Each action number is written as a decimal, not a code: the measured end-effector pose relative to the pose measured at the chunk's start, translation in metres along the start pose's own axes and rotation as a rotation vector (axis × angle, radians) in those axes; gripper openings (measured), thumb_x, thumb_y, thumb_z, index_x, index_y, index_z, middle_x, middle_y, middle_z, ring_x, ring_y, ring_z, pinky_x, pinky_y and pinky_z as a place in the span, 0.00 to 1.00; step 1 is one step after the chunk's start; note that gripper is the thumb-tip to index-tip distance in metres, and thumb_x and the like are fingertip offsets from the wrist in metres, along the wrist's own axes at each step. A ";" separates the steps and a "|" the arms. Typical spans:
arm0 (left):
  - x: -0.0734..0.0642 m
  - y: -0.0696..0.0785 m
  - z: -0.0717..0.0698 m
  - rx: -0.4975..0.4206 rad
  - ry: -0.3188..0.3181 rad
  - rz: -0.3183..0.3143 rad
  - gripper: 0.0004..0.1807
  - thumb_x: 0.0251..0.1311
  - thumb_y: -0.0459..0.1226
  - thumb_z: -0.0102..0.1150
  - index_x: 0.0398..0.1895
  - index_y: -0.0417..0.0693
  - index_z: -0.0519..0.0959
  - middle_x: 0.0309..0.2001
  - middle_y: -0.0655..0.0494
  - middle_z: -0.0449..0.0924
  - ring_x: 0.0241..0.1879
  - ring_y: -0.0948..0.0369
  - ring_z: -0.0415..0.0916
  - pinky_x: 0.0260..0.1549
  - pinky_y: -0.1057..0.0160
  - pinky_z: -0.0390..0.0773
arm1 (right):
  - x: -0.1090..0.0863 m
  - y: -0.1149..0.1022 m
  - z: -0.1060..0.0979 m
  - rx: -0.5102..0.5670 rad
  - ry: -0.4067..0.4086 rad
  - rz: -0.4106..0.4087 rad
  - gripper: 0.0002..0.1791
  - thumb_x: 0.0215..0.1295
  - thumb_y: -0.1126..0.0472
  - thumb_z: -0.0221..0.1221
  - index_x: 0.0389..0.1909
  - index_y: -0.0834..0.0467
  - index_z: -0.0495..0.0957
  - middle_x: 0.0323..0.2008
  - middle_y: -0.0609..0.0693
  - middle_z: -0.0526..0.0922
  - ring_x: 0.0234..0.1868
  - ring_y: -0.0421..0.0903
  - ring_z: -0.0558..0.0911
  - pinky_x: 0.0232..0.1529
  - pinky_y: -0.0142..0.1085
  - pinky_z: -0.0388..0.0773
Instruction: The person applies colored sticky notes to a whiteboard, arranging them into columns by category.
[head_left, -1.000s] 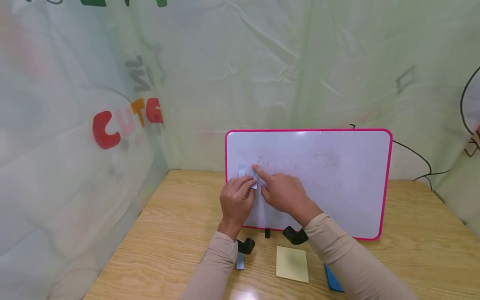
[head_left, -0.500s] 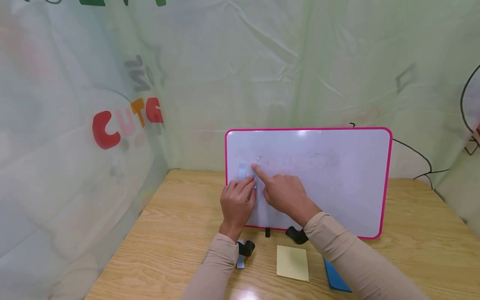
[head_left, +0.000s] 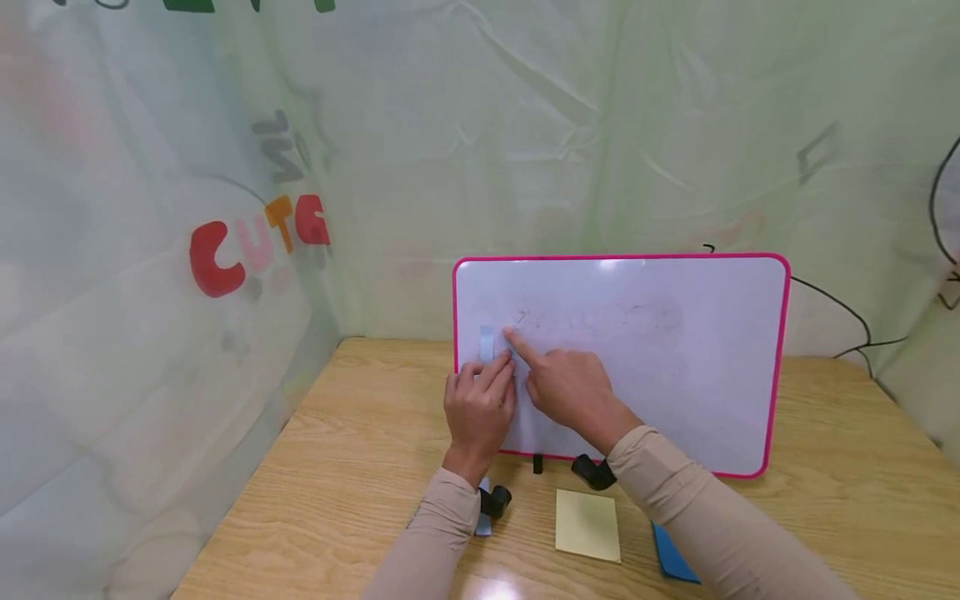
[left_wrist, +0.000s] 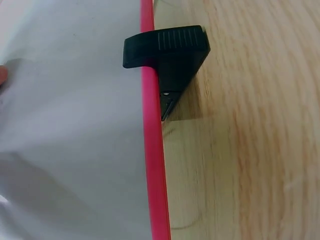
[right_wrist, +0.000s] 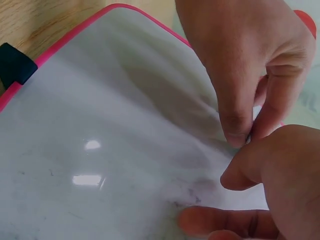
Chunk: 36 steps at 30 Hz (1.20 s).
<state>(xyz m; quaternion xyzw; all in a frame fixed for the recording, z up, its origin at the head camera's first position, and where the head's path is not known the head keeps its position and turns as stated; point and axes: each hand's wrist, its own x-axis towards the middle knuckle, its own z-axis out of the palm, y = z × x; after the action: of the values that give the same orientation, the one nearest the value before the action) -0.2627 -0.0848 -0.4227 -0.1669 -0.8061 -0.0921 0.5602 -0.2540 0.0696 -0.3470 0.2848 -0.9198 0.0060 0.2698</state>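
A white board with a pink frame point(head_left: 637, 383) stands upright on the wooden table. One light blue paper strip point(head_left: 487, 343) is stuck on its left part. Just right of that strip, my left hand point(head_left: 480, 412) has its fingertips on a second light blue strip, now almost covered by the fingers. The right wrist view shows the left thumb and a finger pinched together at the board. My right hand point(head_left: 572, 387) presses its straight index fingertip on the board just above the left fingertips, with thumb held apart.
Black clip feet point(left_wrist: 172, 50) grip the board's lower edge. On the table lie a yellow sticky-note pad point(head_left: 587, 525), a blue flat item point(head_left: 675, 557) partly under the right sleeve, and another light blue strip point(head_left: 483, 527) beside the left wrist. Printed plastic sheeting hangs behind.
My left fingers have shifted slightly down and right, covering more of the second strip. The right index finger stays at the same spot on the board.
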 end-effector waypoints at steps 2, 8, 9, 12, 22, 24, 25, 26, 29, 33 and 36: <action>0.000 0.000 0.000 0.010 -0.014 -0.003 0.12 0.59 0.41 0.69 0.46 0.54 0.89 0.51 0.62 0.85 0.38 0.58 0.79 0.33 0.61 0.72 | 0.000 0.000 0.000 -0.002 0.001 0.007 0.35 0.62 0.58 0.64 0.72 0.49 0.69 0.09 0.45 0.58 0.10 0.42 0.57 0.13 0.34 0.53; -0.001 0.001 0.000 0.044 -0.043 -0.002 0.14 0.60 0.42 0.69 0.49 0.55 0.89 0.53 0.62 0.84 0.38 0.59 0.78 0.32 0.61 0.71 | -0.001 0.002 0.001 0.008 -0.019 0.037 0.36 0.62 0.58 0.64 0.73 0.48 0.68 0.09 0.45 0.59 0.11 0.42 0.57 0.13 0.34 0.54; -0.001 0.001 -0.001 0.049 -0.046 0.001 0.14 0.60 0.43 0.69 0.49 0.55 0.88 0.53 0.62 0.84 0.38 0.59 0.78 0.32 0.61 0.70 | -0.002 0.002 0.001 0.010 -0.025 0.045 0.36 0.63 0.57 0.64 0.73 0.48 0.68 0.09 0.45 0.59 0.11 0.42 0.57 0.13 0.34 0.55; -0.001 0.001 -0.001 0.061 -0.053 0.016 0.15 0.59 0.43 0.70 0.50 0.55 0.88 0.53 0.62 0.84 0.38 0.59 0.78 0.33 0.61 0.70 | -0.003 0.004 0.000 0.014 -0.037 0.068 0.36 0.63 0.57 0.64 0.74 0.47 0.67 0.09 0.45 0.59 0.11 0.41 0.57 0.13 0.34 0.55; -0.001 -0.001 -0.003 0.085 -0.045 0.064 0.15 0.60 0.43 0.69 0.50 0.54 0.88 0.53 0.62 0.84 0.37 0.59 0.78 0.33 0.60 0.71 | -0.005 0.006 -0.001 0.036 -0.012 0.078 0.35 0.63 0.58 0.63 0.73 0.48 0.68 0.09 0.45 0.59 0.11 0.42 0.57 0.13 0.34 0.55; -0.001 -0.001 -0.003 0.095 -0.044 0.070 0.15 0.60 0.43 0.70 0.50 0.54 0.88 0.53 0.62 0.84 0.37 0.60 0.77 0.33 0.60 0.70 | -0.005 0.006 0.000 0.036 -0.015 0.078 0.35 0.63 0.58 0.63 0.73 0.48 0.68 0.09 0.45 0.59 0.11 0.42 0.57 0.13 0.34 0.55; -0.001 -0.001 -0.003 0.099 -0.044 0.072 0.15 0.60 0.43 0.70 0.50 0.54 0.88 0.53 0.62 0.84 0.37 0.60 0.77 0.33 0.60 0.70 | -0.005 0.006 0.001 0.035 -0.018 0.078 0.35 0.64 0.58 0.63 0.73 0.48 0.67 0.09 0.45 0.59 0.11 0.42 0.57 0.13 0.34 0.55; -0.001 -0.001 -0.003 0.106 -0.044 0.075 0.15 0.59 0.43 0.70 0.50 0.54 0.88 0.53 0.62 0.84 0.37 0.60 0.77 0.33 0.60 0.71 | -0.005 0.006 0.001 0.032 -0.019 0.078 0.35 0.64 0.57 0.63 0.73 0.48 0.67 0.09 0.45 0.59 0.11 0.42 0.58 0.13 0.34 0.55; -0.001 0.000 -0.004 0.124 -0.052 0.082 0.16 0.59 0.44 0.70 0.50 0.54 0.88 0.53 0.61 0.84 0.37 0.60 0.77 0.34 0.60 0.71 | -0.005 0.005 0.002 0.028 -0.020 0.078 0.35 0.63 0.57 0.63 0.73 0.48 0.68 0.09 0.45 0.59 0.11 0.42 0.58 0.13 0.34 0.56; 0.000 0.001 -0.005 0.145 -0.066 0.085 0.17 0.59 0.44 0.70 0.51 0.54 0.88 0.54 0.61 0.84 0.38 0.60 0.77 0.36 0.60 0.71 | -0.005 0.005 0.003 0.019 -0.016 0.081 0.36 0.63 0.57 0.63 0.73 0.49 0.67 0.09 0.46 0.59 0.11 0.43 0.58 0.13 0.34 0.56; -0.001 0.001 -0.005 0.151 -0.076 0.082 0.17 0.59 0.45 0.70 0.51 0.54 0.87 0.54 0.61 0.84 0.38 0.60 0.77 0.36 0.60 0.71 | -0.005 0.004 0.004 0.013 -0.015 0.081 0.36 0.63 0.57 0.63 0.74 0.49 0.67 0.09 0.46 0.59 0.11 0.43 0.59 0.13 0.34 0.57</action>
<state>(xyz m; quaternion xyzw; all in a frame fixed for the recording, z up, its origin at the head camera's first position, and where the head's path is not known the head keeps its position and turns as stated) -0.2573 -0.0853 -0.4215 -0.1605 -0.8239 -0.0017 0.5435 -0.2543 0.0749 -0.3525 0.2489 -0.9326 0.0207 0.2606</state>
